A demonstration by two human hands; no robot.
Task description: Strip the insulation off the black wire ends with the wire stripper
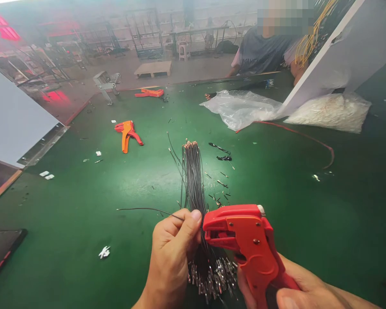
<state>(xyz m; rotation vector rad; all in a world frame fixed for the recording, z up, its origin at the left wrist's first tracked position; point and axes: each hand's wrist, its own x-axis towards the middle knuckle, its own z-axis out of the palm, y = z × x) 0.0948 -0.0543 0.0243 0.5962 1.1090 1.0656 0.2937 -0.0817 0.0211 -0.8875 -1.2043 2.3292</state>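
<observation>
Between the thumb and fingers of my left hand (176, 249), a thin black wire (144, 209) is pinched, its free end pointing left. My right hand (296, 287) grips a red and orange wire stripper (251, 240) by its handles. The stripper's jaws are close to my left fingertips; whether the wire enters them is hidden. Beneath both hands lies a long bundle of black wires (194, 180), with bare copper ends at the far end and shiny metallic ends at the near end. Short black wire scraps (221, 183) lie to its right.
Two more wire strippers, one nearer (126, 135) and one farther (149, 92), lie on the green table (116, 184). Plastic bags (244, 107) sit at the back right beside a grey panel (347, 56). A dark phone-like object (3, 249) is at left. A person (266, 51) sits across.
</observation>
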